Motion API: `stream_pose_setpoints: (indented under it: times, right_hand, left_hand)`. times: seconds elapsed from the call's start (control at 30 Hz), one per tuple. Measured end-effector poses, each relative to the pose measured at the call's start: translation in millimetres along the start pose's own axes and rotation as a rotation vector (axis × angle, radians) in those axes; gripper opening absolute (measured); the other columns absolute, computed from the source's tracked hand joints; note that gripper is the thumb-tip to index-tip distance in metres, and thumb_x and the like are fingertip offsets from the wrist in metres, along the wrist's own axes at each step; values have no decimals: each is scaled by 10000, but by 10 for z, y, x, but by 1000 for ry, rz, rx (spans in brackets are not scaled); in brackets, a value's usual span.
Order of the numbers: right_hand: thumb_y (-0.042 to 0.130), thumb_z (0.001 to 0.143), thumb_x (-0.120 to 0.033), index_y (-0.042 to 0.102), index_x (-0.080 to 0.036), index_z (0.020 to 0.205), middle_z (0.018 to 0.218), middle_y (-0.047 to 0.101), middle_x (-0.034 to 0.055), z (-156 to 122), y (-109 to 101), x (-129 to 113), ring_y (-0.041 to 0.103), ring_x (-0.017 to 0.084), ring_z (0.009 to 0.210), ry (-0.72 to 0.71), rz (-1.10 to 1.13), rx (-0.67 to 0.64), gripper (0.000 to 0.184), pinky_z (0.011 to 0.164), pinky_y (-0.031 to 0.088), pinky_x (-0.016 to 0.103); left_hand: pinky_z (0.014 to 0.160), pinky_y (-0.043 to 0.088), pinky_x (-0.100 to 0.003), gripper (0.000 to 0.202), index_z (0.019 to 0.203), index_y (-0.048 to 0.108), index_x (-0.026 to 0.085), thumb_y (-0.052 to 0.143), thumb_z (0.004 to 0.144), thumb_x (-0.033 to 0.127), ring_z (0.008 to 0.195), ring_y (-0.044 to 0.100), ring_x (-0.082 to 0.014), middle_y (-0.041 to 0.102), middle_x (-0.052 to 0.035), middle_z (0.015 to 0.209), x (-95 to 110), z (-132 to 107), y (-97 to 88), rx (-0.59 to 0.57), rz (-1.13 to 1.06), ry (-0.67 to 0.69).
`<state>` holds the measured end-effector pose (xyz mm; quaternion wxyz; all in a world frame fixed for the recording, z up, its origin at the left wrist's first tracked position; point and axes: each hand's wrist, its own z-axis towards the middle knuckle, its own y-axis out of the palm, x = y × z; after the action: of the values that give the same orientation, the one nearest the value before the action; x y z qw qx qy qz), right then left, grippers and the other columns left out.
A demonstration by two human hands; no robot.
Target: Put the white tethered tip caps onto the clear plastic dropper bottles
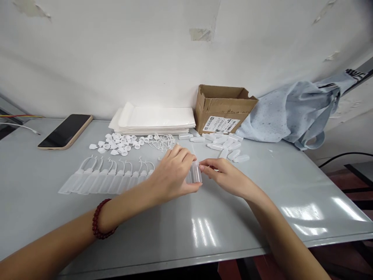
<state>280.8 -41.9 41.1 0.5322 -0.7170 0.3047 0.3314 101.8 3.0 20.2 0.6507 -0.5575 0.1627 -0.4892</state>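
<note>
I grip a small translucent bottle [197, 173] in my left hand [171, 171], fingers at its upper end and thumb at its base, above the middle of a glossy grey table [131, 237]. The bottle's neck points toward the wall [145, 54]. My right hand [229, 177] comes in from the other side, thumb and index finger drawn close together beside the bottle's upper part; I cannot tell whether they press on it or pinch something small. A dark red bead bracelet [100, 219] circles my left wrist.

To the left of my left hand, a row of similar bottles [99, 182] lies side by side, thin white loops rising from their tops. Beyond the row are scattered white caps [119, 144] and, just right of them, a tangle of white cords [161, 142]. A stack of white packets [157, 118] lies behind these, against the wall.

Past my right hand, loose bottles [225, 144] lie in front of an open cardboard box [224, 111]. A pale blue cloth bag [279, 112] slumps beside the box. At far left rests a dark-screened phone [65, 132], near a white cable [23, 126].
</note>
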Motion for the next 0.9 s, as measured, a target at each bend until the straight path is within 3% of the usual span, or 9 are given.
stream_pose_setpoints:
  times: [0.07, 0.17, 0.9]
  right_hand:
    - [454, 888, -283, 622, -165, 755, 713, 601, 12, -5, 0, 11, 487, 139, 631, 7, -63, -14, 245, 583, 354, 280]
    - [484, 872, -257, 666, -164, 856, 830, 679, 51, -5, 13, 30, 557, 168, 701, 16, -105, -24, 206, 633, 397, 298]
    - [536, 834, -267, 633, -161, 785, 752, 660, 41, 91, 145, 116, 572, 163, 669, 78, -100, -12, 152, 594, 409, 278]
  left_hand:
    - [808, 441, -403, 378, 990, 554, 121, 680, 738, 372, 938, 469, -262, 585, -98, 969, -19, -3, 30, -42, -2, -16]
    - [812, 438, -417, 406, 1002, 566, 128, 689, 729, 402, 947, 458, -270, 584, -97, 978, -28, 5, 50, -96, 1, -32]
    - [829, 433, -442, 431, 989, 604, 90, 672, 723, 421, 950, 443, -288, 560, -126, 968, -32, -14, 135, -171, -11, -107]
